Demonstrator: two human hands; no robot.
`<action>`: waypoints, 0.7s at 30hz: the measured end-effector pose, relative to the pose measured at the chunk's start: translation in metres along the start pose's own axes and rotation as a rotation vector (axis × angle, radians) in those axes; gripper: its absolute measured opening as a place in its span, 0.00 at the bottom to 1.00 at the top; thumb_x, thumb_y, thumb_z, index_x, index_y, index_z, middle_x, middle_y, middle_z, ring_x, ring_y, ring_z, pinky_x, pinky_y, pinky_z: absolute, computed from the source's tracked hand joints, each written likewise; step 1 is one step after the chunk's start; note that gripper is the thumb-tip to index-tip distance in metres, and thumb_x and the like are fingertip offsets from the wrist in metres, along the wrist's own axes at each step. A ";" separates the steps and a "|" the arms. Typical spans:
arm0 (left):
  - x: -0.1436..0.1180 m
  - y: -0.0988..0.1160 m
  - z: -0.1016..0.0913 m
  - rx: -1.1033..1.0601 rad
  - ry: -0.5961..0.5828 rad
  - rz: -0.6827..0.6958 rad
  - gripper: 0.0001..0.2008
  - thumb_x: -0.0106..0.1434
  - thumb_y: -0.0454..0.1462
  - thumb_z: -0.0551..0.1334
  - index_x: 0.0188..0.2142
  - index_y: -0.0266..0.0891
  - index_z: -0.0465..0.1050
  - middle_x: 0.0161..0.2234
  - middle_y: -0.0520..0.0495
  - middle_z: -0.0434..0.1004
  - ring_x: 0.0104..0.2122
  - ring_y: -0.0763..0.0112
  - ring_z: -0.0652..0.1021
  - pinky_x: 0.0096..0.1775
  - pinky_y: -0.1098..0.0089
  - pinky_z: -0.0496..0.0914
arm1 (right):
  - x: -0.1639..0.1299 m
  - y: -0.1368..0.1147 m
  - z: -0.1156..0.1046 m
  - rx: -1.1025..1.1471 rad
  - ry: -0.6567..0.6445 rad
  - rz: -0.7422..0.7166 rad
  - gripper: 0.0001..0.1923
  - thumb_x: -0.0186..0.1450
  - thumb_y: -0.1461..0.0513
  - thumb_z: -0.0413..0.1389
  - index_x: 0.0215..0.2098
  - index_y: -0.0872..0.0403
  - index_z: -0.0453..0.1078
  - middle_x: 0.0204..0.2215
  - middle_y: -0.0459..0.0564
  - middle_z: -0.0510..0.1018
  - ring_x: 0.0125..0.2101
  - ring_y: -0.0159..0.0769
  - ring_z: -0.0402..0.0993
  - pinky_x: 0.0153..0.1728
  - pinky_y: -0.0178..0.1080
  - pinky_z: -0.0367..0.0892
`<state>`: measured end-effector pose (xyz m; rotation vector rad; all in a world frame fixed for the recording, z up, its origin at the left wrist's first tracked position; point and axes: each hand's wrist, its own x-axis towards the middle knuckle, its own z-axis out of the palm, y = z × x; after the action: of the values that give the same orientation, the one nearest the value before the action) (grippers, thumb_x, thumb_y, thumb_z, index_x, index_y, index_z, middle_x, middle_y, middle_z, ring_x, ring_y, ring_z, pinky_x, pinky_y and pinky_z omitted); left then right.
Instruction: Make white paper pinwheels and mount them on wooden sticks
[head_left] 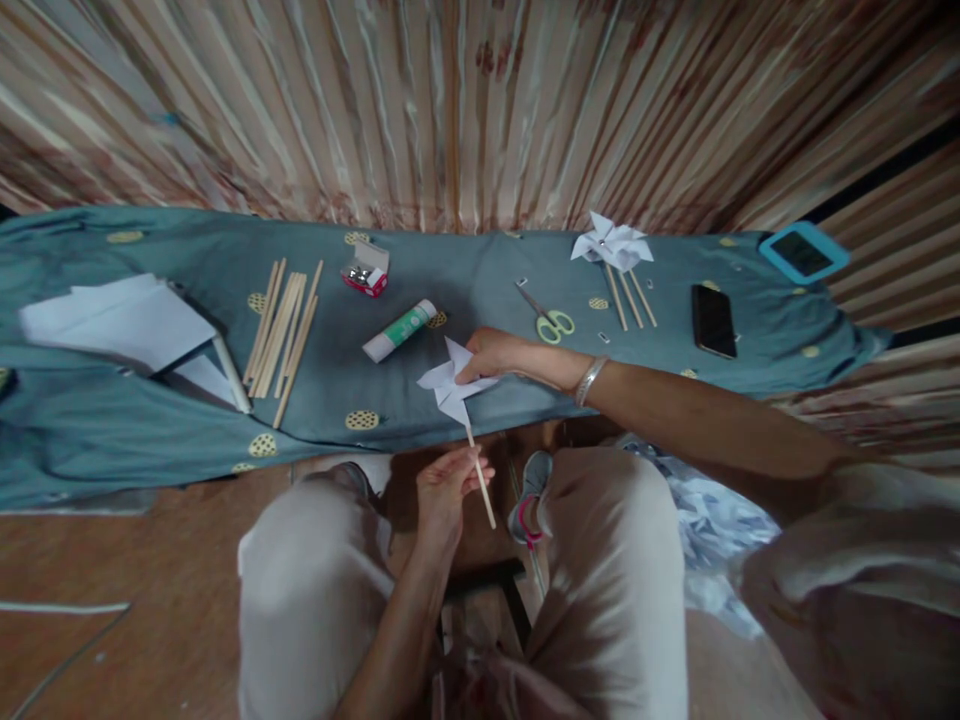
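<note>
A white paper pinwheel [452, 392] is at the table's front edge, its wooden stick [484, 492] slanting down toward me. My left hand [448, 482] pinches that stick below the paper blades. On the pinwheel's right side, my right hand [487, 357] grips the paper near its centre, thumb on top; the other fingers are partly hidden. Just beyond lies a glue stick [400, 330] with a green label. Green-handled scissors [550, 318] rest to the right, behind my right wrist.
Several wooden sticks [279, 335] lie left of the glue stick, beside white paper sheets [124, 325]. A small red box [366, 270] holds shiny metal pieces. Finished pinwheels [611, 243], a black phone [713, 320] and a blue-framed device [804, 252] occupy the right side. A pleated curtain [450, 110] hangs behind.
</note>
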<state>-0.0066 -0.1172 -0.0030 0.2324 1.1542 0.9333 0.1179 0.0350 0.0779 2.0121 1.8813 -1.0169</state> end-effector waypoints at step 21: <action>0.003 -0.007 -0.002 -0.017 -0.006 -0.017 0.23 0.33 0.46 0.78 0.26 0.33 0.81 0.21 0.46 0.80 0.19 0.70 0.78 0.26 0.70 0.73 | 0.009 0.002 -0.001 0.085 -0.119 -0.001 0.09 0.59 0.60 0.66 0.28 0.59 0.75 0.21 0.43 0.73 0.20 0.25 0.63 0.24 0.31 0.60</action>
<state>-0.0049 -0.1197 -0.0107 0.2110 1.1406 0.9264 0.1198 0.0423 0.0731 1.9485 1.8079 -1.2073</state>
